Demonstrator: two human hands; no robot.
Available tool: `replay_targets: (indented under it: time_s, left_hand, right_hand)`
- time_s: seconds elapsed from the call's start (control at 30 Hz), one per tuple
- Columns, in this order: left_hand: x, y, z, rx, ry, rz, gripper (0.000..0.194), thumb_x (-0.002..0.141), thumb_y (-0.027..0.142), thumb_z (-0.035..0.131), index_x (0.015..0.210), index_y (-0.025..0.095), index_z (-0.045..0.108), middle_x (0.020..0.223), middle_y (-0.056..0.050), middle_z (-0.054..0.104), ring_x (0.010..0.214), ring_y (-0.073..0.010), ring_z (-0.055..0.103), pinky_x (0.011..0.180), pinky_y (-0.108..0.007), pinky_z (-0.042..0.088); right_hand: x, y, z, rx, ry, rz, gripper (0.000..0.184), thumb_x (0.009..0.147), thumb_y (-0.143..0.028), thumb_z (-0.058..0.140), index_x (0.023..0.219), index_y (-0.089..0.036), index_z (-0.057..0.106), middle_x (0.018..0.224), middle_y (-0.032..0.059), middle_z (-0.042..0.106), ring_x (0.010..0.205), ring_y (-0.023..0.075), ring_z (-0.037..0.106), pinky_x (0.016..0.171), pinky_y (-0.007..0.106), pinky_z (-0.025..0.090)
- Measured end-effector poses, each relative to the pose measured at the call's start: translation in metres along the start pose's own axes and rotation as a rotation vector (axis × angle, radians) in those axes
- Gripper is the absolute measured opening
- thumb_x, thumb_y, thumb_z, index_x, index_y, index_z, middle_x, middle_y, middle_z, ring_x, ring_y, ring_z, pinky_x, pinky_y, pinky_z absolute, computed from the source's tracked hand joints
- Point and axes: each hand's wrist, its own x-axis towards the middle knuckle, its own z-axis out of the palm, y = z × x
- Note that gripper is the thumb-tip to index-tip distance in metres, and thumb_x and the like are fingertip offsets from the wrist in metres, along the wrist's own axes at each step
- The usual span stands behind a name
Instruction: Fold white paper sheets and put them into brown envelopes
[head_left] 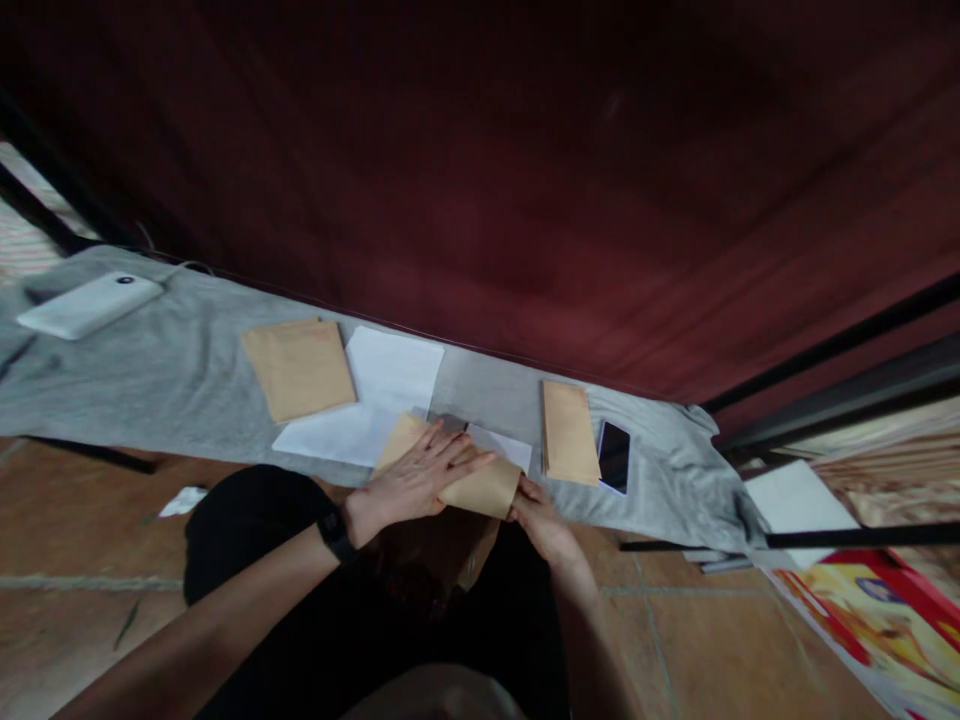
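A piece of brown paper (480,492) lies across my lap at the front edge of the cloth-covered bench, its right end curled over. My left hand (427,472) rests flat on top of it with the fingers stretched out. At the curled right end, my right hand (538,515) grips the paper's edge; some of its fingertips are hidden behind the fold. White sheets (390,375) lie just beyond and left of my left hand. Part of another white sheet (510,445) shows behind the brown paper.
Folded brown paper pieces (304,370) are stacked on the left, and a narrower brown stack (568,430) lies right, beside a phone (614,457). A white device (94,305) with a cable sits far left on the grey cloth (195,350). A red-yellow box (885,620) stands lower right.
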Motion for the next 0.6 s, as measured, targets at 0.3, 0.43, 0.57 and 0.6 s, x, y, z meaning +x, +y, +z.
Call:
replay_targets:
  time_s: [0.3,0.43,0.57,0.6]
  left_hand:
    - [-0.045,-0.056,0.024,0.021,0.043,-0.329,0.105,0.071,0.027,0.071,0.16,0.023,0.015,0.149,-0.016,0.046,0.139,-0.0361,0.041,0.12,-0.057,0.021]
    - [-0.055,-0.066,0.03,0.011,0.024,-0.364,0.105,0.071,0.028,0.07,0.16,0.023,0.014,0.149,-0.016,0.046,0.139,-0.0363,0.041,0.118,-0.058,0.023]
    - [-0.055,-0.068,0.032,0.004,-0.016,-0.358,0.105,0.07,0.029,0.07,0.16,0.024,0.016,0.15,-0.016,0.045,0.139,-0.0366,0.041,0.118,-0.059,0.023]
    - [-0.055,-0.069,0.033,0.004,-0.018,-0.36,0.105,0.069,0.028,0.069,0.159,0.024,0.016,0.151,-0.016,0.045,0.139,-0.0367,0.041,0.118,-0.059,0.022]
  right_hand:
    - [0.022,0.006,-0.021,-0.849,0.49,-0.053,0.031,0.09,-0.035,0.061,0.113,-0.015,0.065,0.106,0.0144,0.07,0.091,0.0254,0.07,0.08,0.036,0.055]
    - [0.03,0.018,-0.002,-1.241,0.598,-0.033,0.044,0.09,-0.037,0.068,0.123,-0.009,0.059,0.124,0.0263,0.063,0.107,0.033,0.067,0.085,0.039,0.054]
    - [0.04,0.022,0.007,-1.36,0.641,-0.029,0.052,0.085,-0.039,0.075,0.121,-0.006,0.057,0.119,0.0295,0.065,0.11,0.0364,0.066,0.089,0.041,0.053]
    - [0.042,0.021,0.006,-1.355,0.645,-0.014,0.051,0.084,-0.039,0.076,0.119,-0.007,0.057,0.115,0.0279,0.067,0.108,0.0358,0.067,0.088,0.041,0.053]
